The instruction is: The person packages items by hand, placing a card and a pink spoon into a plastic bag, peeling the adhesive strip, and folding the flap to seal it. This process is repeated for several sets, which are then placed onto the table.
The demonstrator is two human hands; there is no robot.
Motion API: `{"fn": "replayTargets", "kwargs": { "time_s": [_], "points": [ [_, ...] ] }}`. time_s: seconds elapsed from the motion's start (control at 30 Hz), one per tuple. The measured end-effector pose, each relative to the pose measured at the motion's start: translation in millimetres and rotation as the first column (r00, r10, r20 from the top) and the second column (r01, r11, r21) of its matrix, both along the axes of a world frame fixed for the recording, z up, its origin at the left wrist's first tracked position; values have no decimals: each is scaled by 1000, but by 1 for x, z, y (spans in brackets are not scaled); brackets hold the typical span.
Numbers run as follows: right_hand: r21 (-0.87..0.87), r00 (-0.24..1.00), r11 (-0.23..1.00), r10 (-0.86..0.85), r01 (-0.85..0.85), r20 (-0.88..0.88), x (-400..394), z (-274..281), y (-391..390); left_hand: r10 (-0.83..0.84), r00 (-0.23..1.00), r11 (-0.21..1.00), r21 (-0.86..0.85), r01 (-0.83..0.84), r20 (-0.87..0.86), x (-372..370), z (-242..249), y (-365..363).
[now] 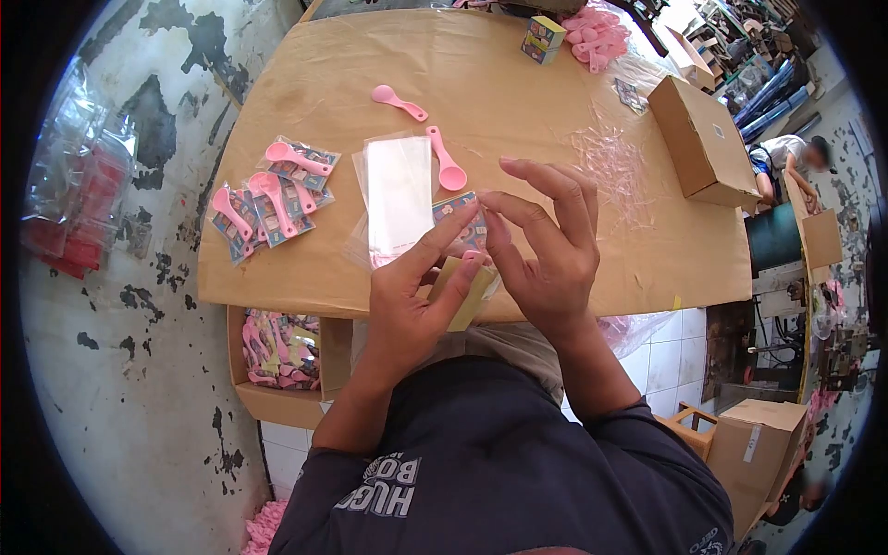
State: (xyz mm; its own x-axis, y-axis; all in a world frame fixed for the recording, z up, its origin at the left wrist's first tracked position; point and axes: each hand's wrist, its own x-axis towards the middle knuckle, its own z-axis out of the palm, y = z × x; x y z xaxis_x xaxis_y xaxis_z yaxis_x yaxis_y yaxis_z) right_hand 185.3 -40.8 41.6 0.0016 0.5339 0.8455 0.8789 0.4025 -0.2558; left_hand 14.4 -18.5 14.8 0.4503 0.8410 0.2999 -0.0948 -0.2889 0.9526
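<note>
My left hand [421, 289] is closed on a small clear packet with a printed blue card [460, 211] and a yellowish lower part [467, 305]. A bit of pink shows between my fingers. At the packet's upper right edge, my right hand [548, 245] pinches with thumb and index finger, the other fingers raised. Just left of the packet lies a stack of clear bags with white inside [400, 190]. Two loose pink spoons, one upright [448, 162] and one slanted [400, 102], rest beyond it. Several packed spoons on cards [277, 199] lie at the left.
An open carton of packed spoons [282, 351] stands below the table's left edge. Plastic scraps [615, 171], a brown box [708, 139], a small yellow box [542, 40] and a pink spoon pile [595, 39] are on the right side. A person [795, 162] is far right.
</note>
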Motion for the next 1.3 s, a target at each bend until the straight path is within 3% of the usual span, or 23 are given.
{"fn": "replayTargets", "kwargs": {
  "time_s": [0.23, 0.4, 0.47, 0.5, 0.57, 0.67, 0.7, 0.73, 0.8, 0.83, 0.9, 1.03, 1.07, 1.13, 1.3],
  "points": [
    [-56, 974, 997, 41, -54, -222, 5, -7, -1, -57, 996, 998, 10, 58, -72, 3, 2, -2],
    [-81, 943, 997, -18, -10, -332, 26, -2, -4, -91, 996, 993, -72, 90, -13, 4, -4, 2],
    [87, 663, 981, 183, -176, -725, 39, -6, -1, -89, 996, 988, -125, 91, 22, 3, -3, 2],
    [86, 663, 980, 183, -177, -726, 43, -1, -1, -96, 992, 972, -209, 110, 77, 1, 0, 2],
    [313, 387, 936, 352, -160, -852, 49, 12, -2, -96, 986, 947, -291, 132, 135, 1, 1, 3],
    [321, 424, 913, 403, -254, -811, 70, -3, -10, -29, 983, 954, -290, 81, 179, 1, 0, 5],
    [287, 416, 857, 468, -428, -779, 73, -4, -13, -14, 975, 955, -285, 79, 223, 1, -2, 6],
    [285, 416, 856, 470, -432, -779, 71, -7, -16, 2, 964, 957, -281, 76, 266, 1, -3, 7],
    [-23, 427, 813, 281, -581, -860, 61, -12, -23, -8, 960, 956, -280, 90, 281, -2, -6, 11],
    [-24, 426, 811, 281, -585, -860, 53, -13, -26, -22, 956, 954, -278, 107, 293, -4, -7, 13],
    [-250, 530, 774, 128, -582, -838, 34, -14, -27, 2, 956, 958, -273, 81, 292, -4, -7, 13],
    [-396, 581, 666, 68, -632, -811, 15, -9, -27, 20, 957, 973, -225, 48, 290, -2, -10, 12],
    [-394, 580, 671, 66, -628, -812, 13, -13, -25, 13, 957, 973, -223, 54, 288, -2, -10, 11],
    [-274, 460, 673, 111, -687, -881, 13, -23, -21, 1, 965, 971, -233, 62, 264, -2, -10, 11],
    [-293, 440, 639, 80, -711, -894, 21, -15, -23, -18, 958, 953, -284, 103, 285, -8, -7, 12]
  ]
}}
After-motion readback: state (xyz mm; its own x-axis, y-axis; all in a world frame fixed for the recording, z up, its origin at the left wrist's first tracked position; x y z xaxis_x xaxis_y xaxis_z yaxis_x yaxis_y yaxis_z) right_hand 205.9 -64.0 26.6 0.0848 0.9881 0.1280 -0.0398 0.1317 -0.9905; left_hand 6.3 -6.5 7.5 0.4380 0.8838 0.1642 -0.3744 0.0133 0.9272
